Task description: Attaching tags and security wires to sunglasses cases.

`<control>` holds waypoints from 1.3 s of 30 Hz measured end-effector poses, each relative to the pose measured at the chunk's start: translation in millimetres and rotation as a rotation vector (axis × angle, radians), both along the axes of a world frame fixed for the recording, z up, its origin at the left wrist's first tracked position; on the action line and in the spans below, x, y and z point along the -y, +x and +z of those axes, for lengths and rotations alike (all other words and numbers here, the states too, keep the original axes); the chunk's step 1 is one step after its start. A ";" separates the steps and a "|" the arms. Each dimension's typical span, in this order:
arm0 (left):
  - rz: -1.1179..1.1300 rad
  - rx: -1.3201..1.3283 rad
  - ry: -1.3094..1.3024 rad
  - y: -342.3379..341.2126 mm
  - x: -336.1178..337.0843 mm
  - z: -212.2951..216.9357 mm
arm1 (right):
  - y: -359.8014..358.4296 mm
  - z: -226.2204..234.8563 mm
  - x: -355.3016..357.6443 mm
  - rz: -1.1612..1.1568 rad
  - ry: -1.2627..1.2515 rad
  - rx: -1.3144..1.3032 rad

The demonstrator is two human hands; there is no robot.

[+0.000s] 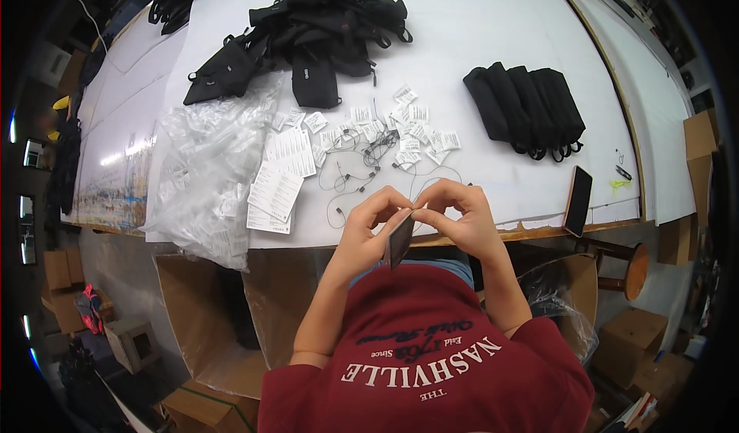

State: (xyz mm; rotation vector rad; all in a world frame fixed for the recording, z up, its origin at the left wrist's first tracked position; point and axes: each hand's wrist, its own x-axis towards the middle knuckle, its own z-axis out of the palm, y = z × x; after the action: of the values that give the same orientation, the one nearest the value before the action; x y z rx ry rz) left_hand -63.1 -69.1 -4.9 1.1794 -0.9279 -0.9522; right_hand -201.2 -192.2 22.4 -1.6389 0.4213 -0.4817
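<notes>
Close to my body at the table's near edge, my left hand holds a dark, flat hang tag between thumb and fingers. My right hand meets it at the tag's top corner, thumb and forefinger pinched on a thin dark string; the fingertips partly hide it. Beyond my hands lie more tangled dark strings with small black clasps. Small white printed labels are scattered around them. Left of these are larger white printed sheets, overlapping one another.
Clear plastic bags spill over the near edge at left. A heap of black fabric pouches lies at the back; several more pouches are lined up at right. A phone rests at the right edge, above a wooden stool. Cardboard boxes stand below.
</notes>
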 end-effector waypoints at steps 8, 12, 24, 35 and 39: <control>0.174 0.324 -0.090 8.5 29.7 -0.3 | 1.8 -13.9 22.7 0.171 0.474 -0.095; 0.157 0.172 0.011 40.8 70.7 -8.4 | 2.2 -14.0 35.7 -0.017 0.401 -0.062; 0.818 0.874 0.020 198.3 214.9 -66.9 | 13.9 -9.3 46.9 -0.176 0.386 -0.038; 0.123 -0.131 0.219 96.9 96.4 -13.3 | 82.5 -27.4 55.0 -0.496 -0.108 -0.129; 0.220 -0.128 0.321 82.4 74.1 -10.2 | 83.6 -23.8 45.6 -0.332 -0.168 -0.189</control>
State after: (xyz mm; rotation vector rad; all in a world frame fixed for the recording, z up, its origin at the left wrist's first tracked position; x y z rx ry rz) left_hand 19.3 -143.2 -15.1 1.4394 -0.5416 -1.0076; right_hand -117.6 -237.7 -1.4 -1.7918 0.8207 -0.6236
